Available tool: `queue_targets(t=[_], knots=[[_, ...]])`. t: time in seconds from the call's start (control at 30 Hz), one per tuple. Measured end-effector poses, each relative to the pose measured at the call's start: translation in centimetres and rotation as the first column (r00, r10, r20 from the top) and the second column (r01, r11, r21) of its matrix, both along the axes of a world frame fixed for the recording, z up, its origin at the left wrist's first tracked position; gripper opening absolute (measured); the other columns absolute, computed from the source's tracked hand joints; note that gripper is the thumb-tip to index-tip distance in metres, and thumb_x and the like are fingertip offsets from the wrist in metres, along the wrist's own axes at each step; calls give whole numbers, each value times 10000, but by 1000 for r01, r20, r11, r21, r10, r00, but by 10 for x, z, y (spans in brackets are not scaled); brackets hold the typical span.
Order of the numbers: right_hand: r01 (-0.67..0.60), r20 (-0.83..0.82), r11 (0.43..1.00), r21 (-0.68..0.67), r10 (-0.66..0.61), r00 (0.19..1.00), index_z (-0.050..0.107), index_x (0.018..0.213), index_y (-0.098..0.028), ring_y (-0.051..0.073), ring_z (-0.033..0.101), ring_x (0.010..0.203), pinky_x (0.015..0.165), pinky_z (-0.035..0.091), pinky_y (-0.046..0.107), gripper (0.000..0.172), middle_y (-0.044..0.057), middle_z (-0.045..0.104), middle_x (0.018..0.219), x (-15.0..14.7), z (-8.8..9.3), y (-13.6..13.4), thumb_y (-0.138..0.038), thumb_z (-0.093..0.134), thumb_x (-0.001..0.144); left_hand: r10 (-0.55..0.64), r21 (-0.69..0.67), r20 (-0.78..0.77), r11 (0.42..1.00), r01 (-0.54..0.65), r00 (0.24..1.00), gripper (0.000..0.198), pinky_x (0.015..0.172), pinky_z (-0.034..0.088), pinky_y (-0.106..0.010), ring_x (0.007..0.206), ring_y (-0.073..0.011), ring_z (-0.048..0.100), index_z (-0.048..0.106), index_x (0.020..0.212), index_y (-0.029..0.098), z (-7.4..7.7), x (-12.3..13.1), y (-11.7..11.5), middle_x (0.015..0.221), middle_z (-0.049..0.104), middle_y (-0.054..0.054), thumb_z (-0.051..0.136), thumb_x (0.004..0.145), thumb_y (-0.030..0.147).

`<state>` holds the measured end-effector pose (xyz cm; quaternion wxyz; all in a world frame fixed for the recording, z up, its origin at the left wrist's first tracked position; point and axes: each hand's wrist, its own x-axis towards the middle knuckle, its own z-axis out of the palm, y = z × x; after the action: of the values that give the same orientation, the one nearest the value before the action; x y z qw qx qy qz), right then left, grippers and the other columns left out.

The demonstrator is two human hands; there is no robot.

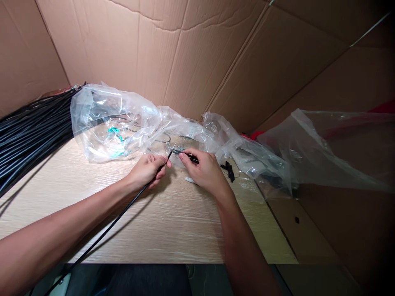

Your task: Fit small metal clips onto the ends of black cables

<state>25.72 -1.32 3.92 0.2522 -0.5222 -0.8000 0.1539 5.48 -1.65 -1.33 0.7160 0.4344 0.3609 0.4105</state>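
Note:
My left hand (pixel 151 169) is closed around a black cable (pixel 115 220) near its end, thumb pressed on top. The cable runs down past my forearm and over the table's front edge. In my closed right hand (pixel 203 168) is a slim black tool (pixel 191 158) that looks like tweezers. Its narrow tip meets the cable end, just in front of the clear plastic bag. Whether the tip grips a strand there is too small to tell. A small pale piece (pixel 189 179) lies on the table under my right hand.
Many black cables (pixel 33 131) lie bundled at the left. Crumpled clear plastic (pixel 129 102) stretches across the back of the wood-grain table (pixel 123 238), with teal bits (pixel 115 131) showing through. Short black pieces (pixel 228 170) lie to the right. Cardboard walls (pixel 148 49) enclose the back.

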Motion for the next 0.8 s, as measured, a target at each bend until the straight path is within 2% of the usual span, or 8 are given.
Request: queue_targets(t=[0.2,0.33,0.43,0.6,0.8], knots=[[78,58,997,-21,-77,995,758,780,-185,140,405,601,616,276,329,373,2,615,666,-11,1,7,-428,602,1016,51,-142,80,989,-39,995,250,267,180,-170,240,-60,275,668,878,152,4,2,0,422,403,104,572,1020,334],[111,92,991,-76,-104,990,579,547,-214,127,244,605,594,203,325,463,-51,355,566,-18,9,13,-369,616,982,71,-193,87,980,-53,994,248,268,177,-167,245,-59,257,662,873,159,7,2,1,418,382,110,550,1033,313],[131,119,977,-167,-112,987,453,491,-236,129,196,609,593,169,328,520,-58,240,568,-21,17,17,-351,608,974,87,-209,94,976,-65,992,259,272,167,-166,249,-57,254,659,861,161,7,1,2,418,372,110,524,1044,285],[162,137,957,-242,-132,982,343,494,-246,126,186,596,586,155,338,538,-61,208,578,-23,26,20,-316,627,946,73,-199,90,979,-54,993,262,276,184,-174,248,-59,263,669,863,157,5,2,2,421,378,109,538,1041,300],[167,153,964,-205,-137,979,347,486,-247,128,190,597,578,158,337,550,-57,211,581,-22,26,21,-325,622,956,54,-169,15,984,-50,998,267,280,176,-183,249,-60,271,683,838,146,9,4,1,421,404,99,565,1017,305]])
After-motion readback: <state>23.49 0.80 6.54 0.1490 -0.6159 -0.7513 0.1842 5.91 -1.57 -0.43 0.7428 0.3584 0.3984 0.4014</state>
